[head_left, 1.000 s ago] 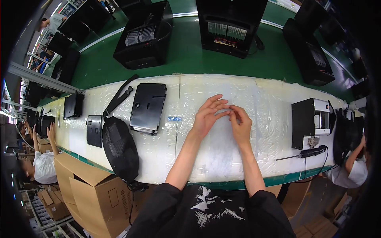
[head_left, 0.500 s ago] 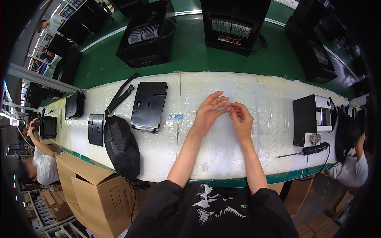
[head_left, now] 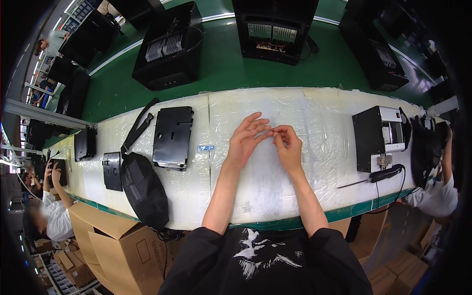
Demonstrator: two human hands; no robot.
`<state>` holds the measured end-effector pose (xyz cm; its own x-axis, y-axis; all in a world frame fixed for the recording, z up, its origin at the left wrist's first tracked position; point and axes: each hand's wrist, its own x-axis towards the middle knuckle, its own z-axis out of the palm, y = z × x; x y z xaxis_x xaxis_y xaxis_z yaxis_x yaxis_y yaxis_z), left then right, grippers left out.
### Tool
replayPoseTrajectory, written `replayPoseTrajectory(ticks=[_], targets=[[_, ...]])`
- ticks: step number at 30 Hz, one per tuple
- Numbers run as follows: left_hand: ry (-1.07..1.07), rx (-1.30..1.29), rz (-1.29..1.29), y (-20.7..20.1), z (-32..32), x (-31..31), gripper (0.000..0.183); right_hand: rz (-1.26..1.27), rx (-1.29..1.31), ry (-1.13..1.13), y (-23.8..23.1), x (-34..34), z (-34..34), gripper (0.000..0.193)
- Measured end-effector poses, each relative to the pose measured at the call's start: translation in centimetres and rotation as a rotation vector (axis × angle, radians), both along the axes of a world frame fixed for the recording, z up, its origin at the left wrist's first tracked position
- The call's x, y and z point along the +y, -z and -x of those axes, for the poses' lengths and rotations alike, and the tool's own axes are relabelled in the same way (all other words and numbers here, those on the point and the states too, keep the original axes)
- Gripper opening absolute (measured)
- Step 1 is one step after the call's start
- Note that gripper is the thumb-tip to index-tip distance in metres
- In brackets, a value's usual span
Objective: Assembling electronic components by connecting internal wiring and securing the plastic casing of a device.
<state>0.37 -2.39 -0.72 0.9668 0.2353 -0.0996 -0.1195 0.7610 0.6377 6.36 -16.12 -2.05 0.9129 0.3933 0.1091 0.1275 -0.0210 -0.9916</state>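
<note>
Over the middle of the plastic-covered work surface (head_left: 255, 209), my left hand (head_left: 243, 146) is held with its fingers spread. My right hand (head_left: 289, 147) is beside it, thumb and forefinger pinched together at the tips of the left fingers. Whatever sits between those fingertips is too small or too hidden to make out. To the left lie a stack of black panels (head_left: 172, 138), a black mesh pouch with a strap (head_left: 143, 191) and a smaller black plate (head_left: 112, 171). A black and white boxy device (head_left: 368, 140) stands at the right, with a corded electric screwdriver (head_left: 386, 174) in front.
Black cabinets (head_left: 169, 61) with finned metal parts stand on the green surface (head_left: 219, 73) beyond. A cardboard box (head_left: 125, 253) is below the near left edge. Co-workers in white sit at both ends, one with raised hands (head_left: 52, 173) at the left.
The whole view has shifted slightly, so the table things appear a little farther left. My hands keep nearly the same pose, fingertips together. The left co-worker's hands have shifted.
</note>
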Motion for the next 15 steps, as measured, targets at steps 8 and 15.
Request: replayPoseTrajectory(ticks=[8, 15], targets=[[-0.006, -0.002, 0.017, 0.17, -0.01, 0.05, 0.057, -0.026, 0.018, 0.049, 0.19, 0.31, 0.18, 0.013], [0.007, 0.001, 0.009, -0.03, -0.02, -0.18, 0.058, -0.018, 0.007, 0.053, 0.35, -0.04, 0.00, 0.014]])
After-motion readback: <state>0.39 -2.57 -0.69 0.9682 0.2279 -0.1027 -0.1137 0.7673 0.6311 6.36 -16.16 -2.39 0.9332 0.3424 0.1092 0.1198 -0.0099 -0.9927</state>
